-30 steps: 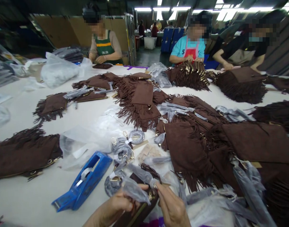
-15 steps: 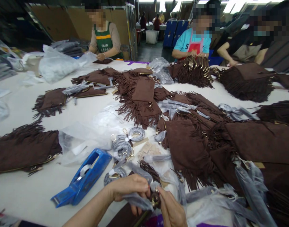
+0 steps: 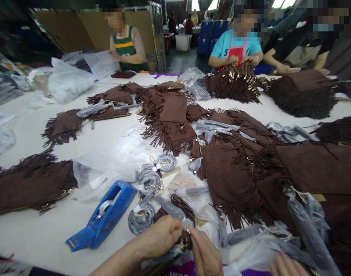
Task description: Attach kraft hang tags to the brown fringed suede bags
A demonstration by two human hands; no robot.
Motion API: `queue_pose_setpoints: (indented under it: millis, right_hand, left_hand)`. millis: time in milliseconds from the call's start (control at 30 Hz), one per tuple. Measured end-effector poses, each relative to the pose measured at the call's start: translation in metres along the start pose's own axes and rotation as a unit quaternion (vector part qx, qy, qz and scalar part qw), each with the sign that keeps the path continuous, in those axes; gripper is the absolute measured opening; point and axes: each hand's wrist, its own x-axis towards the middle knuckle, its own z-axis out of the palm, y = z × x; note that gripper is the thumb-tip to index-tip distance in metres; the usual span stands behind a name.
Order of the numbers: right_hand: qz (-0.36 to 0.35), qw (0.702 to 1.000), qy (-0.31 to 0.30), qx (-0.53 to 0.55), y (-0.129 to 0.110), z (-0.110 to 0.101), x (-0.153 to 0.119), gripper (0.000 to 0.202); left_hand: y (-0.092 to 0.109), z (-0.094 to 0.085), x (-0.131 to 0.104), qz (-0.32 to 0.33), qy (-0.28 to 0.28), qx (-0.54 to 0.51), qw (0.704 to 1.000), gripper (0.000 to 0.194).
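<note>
Both of my hands are closed at the gold-coloured metal fitting of a brown zipped pouch, low in the middle of the view. My left hand pinches it from the left, with clear plastic wrap hanging under the fingers. From the right, my right hand grips the same fitting between thumb and fingers. The pouch's body is mostly hidden beneath the hands. Just beyond them lie coiled straps in plastic and a dark bundle of thin fringe.
A blue tape dispenser lies to the left. Brown fringed pouches are heaped in the middle and right. Another person's blurred hand shows at the bottom right. Several people work across the white table. Clear plastic bags lie about.
My hands remain at the fitting; the left has turned slightly and its fingers have closed up. Another hand has appeared at the bottom right. The person at the far left has lifted a plastic bag.
</note>
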Motion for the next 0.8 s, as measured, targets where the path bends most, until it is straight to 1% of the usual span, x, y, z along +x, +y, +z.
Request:
queue_pose_setpoints:
  millis: [133,267,367,433,500,533,600,667,733,800]
  right_hand:
    - [0.018,1.000,0.016,-0.004,0.000,-0.005,0.000,0.036]
    - [-0.004,1.000,-0.024,-0.012,0.001,-0.008,0.001,0.038]
    - [0.017,1.000,0.003,-0.002,0.000,-0.005,-0.001,0.035]
    - [0.035,0.999,0.030,0.003,0.000,0.000,-0.004,0.032]
    - [0.046,0.998,0.048,0.003,-0.001,0.005,-0.007,0.030]
    - [0.049,0.997,0.052,0.004,-0.001,0.007,-0.009,0.029]
    - [0.057,0.997,0.051,0.013,-0.002,0.009,-0.010,0.028]
    - [0.067,0.997,0.046,0.016,-0.003,0.008,-0.011,0.027]
    - [0.078,0.996,0.040,0.012,-0.003,0.007,-0.011,0.027]
    - [0.084,0.996,0.035,0.010,-0.004,0.005,-0.010,0.027]
  left_hand:
    - [0.002,0.002,0.001,-0.012,0.011,0.026,1.000,0.022]
    - [0.004,0.007,0.004,-0.020,0.034,0.044,0.998,0.026]
    - [0.006,0.013,0.006,-0.039,0.061,0.047,0.996,0.026]
    - [0.008,0.016,0.008,-0.069,0.087,0.053,0.992,0.027]
    - [0.009,0.019,0.008,-0.100,0.123,0.060,0.986,0.024]
    - [0.008,0.021,0.008,-0.104,0.143,0.054,0.983,0.021]
    - [0.004,0.025,0.008,-0.085,0.173,0.020,0.981,0.012]
    - [-0.002,0.030,0.006,-0.046,0.190,-0.024,0.980,0.012]
    - [-0.009,0.033,0.005,-0.022,0.185,-0.056,0.981,0.014]
    - [-0.014,0.036,0.004,-0.022,0.175,-0.078,0.981,0.015]
